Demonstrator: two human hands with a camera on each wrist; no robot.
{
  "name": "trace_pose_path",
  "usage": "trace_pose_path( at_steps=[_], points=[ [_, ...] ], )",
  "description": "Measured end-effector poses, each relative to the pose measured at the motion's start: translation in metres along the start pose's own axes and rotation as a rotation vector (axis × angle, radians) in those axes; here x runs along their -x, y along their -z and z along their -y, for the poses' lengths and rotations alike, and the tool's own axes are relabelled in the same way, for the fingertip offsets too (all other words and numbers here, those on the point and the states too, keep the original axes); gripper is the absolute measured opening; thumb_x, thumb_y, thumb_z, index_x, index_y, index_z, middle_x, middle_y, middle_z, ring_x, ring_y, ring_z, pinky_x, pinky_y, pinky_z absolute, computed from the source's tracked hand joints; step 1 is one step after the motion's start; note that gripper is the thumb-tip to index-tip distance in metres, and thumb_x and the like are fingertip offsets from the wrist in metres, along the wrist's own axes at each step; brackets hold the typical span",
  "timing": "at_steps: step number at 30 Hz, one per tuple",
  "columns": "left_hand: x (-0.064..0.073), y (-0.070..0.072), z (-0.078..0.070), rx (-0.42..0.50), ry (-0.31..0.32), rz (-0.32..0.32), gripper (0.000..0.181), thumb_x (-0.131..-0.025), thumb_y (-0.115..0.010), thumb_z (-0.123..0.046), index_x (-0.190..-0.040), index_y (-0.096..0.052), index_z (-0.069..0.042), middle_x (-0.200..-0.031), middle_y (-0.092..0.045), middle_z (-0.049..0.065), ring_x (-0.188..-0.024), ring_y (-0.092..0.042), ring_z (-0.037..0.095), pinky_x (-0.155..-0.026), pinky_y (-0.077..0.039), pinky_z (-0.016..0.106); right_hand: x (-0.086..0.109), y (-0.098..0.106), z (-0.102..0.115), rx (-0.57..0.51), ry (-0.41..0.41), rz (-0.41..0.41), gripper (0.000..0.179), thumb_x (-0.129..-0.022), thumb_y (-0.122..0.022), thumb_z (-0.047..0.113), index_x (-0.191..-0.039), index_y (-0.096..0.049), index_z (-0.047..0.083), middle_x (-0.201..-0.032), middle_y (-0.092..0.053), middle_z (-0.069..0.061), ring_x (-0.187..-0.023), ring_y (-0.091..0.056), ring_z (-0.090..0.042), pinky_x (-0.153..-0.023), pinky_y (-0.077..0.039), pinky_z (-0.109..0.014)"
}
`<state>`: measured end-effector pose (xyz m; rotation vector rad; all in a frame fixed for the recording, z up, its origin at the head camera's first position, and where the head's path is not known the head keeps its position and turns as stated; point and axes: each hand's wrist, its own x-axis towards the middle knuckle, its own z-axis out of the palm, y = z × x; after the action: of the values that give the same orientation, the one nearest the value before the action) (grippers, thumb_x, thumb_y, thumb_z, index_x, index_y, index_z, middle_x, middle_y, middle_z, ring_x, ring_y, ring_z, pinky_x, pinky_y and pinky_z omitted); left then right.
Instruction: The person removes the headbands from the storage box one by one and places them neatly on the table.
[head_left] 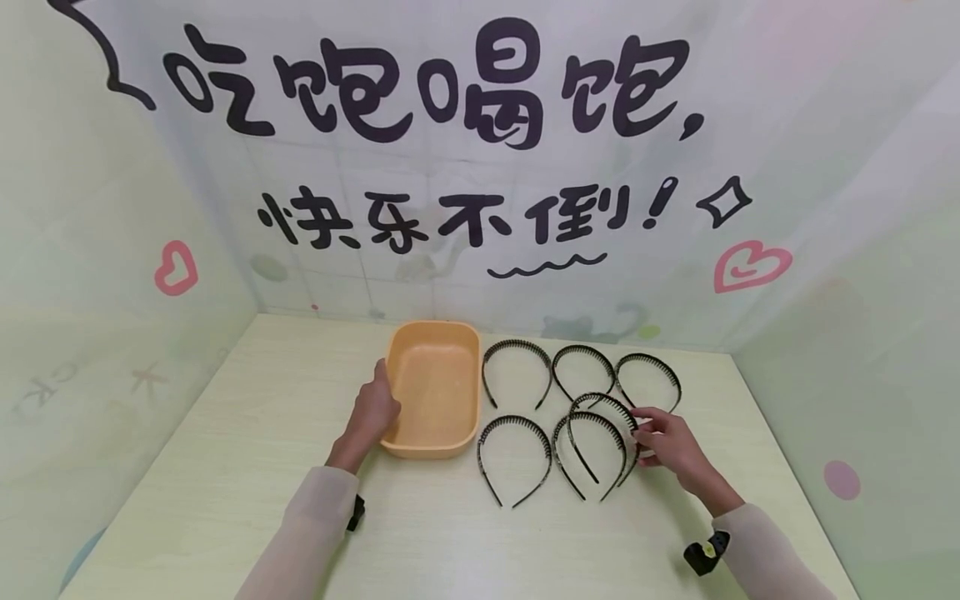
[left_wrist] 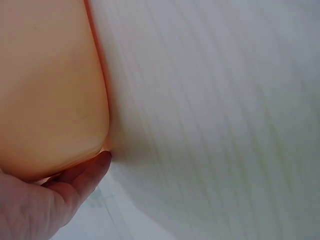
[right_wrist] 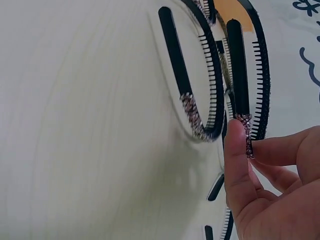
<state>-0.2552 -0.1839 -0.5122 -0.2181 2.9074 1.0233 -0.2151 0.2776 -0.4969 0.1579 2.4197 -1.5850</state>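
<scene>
In the head view my left hand [head_left: 374, 406] grips the left side of an orange plastic tub [head_left: 430, 387], which has nothing in it. The left wrist view shows fingers [left_wrist: 92, 175] curled against the tub's outer wall [left_wrist: 55, 110]. My right hand [head_left: 671, 447] pinches one side of a black toothed headband [head_left: 589, 395] between thumb and fingers. In the right wrist view, glittery stones cover the pinched part of this headband [right_wrist: 239, 70]. It hangs over another headband [head_left: 558, 427] on the table, overlapping it in the head view.
Another headband [head_left: 514, 418] lies just right of the tub. Behind, a row holds a left headband [head_left: 517, 342], a middle headband [head_left: 582, 348] and a right headband [head_left: 648, 357]. The pale table [head_left: 247, 450] meets a printed curtain [head_left: 450, 292] at the back and sides.
</scene>
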Motion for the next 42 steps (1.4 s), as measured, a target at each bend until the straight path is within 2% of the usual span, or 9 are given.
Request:
trace_pose_path(
  at_steps=[17,35,42],
  points=[
    [-0.001,0.000,0.002,0.006,-0.022,-0.008,0.077,-0.085,-0.049,0.008,-0.153,-0.014,0.006,-0.097,-0.065,0.033,-0.068,-0.061,0.030,-0.057,-0.050,0.036,0.005,0.035,-0.031,0.092,-0.024,-0.061,0.045,-0.095,-0.052,-0.003,-0.139,-0.044,-0.012,-0.093,-0.058,-0.012,-0.075,-0.068,-0.017,-0.061,-0.059,-0.034],
    [0.000,0.000,0.000,0.005,-0.020,-0.001,0.077,-0.086,-0.049,0.007,-0.154,-0.013,0.006,-0.100,-0.065,0.033,-0.069,-0.061,0.029,-0.057,-0.049,0.035,0.013,0.067,-0.048,0.163,-0.062,-0.084,0.044,-0.096,-0.049,-0.002,-0.138,-0.042,-0.013,-0.096,-0.059,-0.016,-0.075,-0.067,-0.017,-0.063,-0.059,-0.034],
    [0.000,0.000,-0.001,-0.003,-0.008,-0.005,0.076,-0.086,-0.050,0.007,-0.153,-0.014,0.006,-0.102,-0.064,0.034,-0.074,-0.063,0.031,-0.061,-0.051,0.039,0.015,0.072,-0.051,0.174,-0.079,-0.082,0.043,-0.095,-0.049,-0.003,-0.136,-0.042,-0.015,-0.093,-0.059,-0.014,-0.074,-0.065,-0.017,-0.061,-0.058,-0.035]
  ],
)
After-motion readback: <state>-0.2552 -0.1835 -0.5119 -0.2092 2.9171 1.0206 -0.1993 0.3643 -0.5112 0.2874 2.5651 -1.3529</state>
